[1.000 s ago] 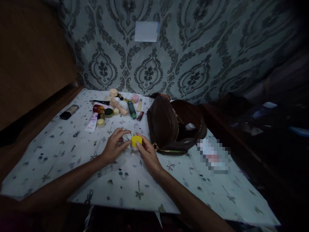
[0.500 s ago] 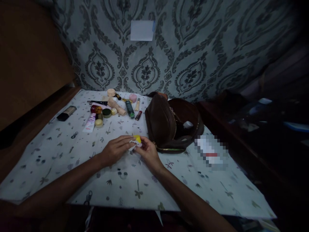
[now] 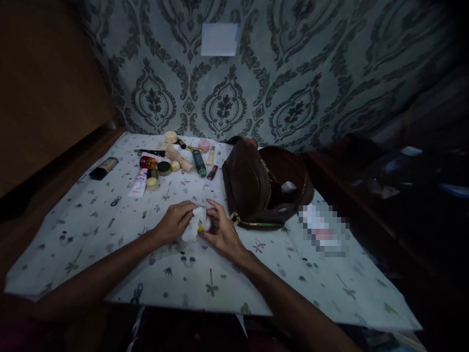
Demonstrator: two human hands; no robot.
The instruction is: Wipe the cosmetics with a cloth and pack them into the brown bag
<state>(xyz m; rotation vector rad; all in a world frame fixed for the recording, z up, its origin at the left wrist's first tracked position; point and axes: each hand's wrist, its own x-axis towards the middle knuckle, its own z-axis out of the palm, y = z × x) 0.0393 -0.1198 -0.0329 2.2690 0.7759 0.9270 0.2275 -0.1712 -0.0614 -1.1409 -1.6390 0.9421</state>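
Observation:
Above the front middle of the table, my left hand (image 3: 176, 222) is closed on a crumpled white tissue (image 3: 191, 229). My right hand (image 3: 223, 233) curls its fingers round a small yellow-and-pale container (image 3: 205, 225), whose exact kind I cannot make out. The tissue lies against the container's left side and partly covers it. Just beyond my right hand sits a brown bag (image 3: 245, 181), unzipped, with a white-capped item (image 3: 288, 187) inside.
Makeup lies at the back left: a pink-white tube (image 3: 138, 183), a green tube (image 3: 199, 163), a dark round jar (image 3: 163, 168), and several others. A compact-like dark item (image 3: 104, 168) lies apart at left. A blurred-out packet (image 3: 324, 231) lies right of the bag.
The container has turned between my hands, so less yellow and more of its pale part shows. The tissue has spread out, and my right fingers have opened wider. The view has shifted slightly.

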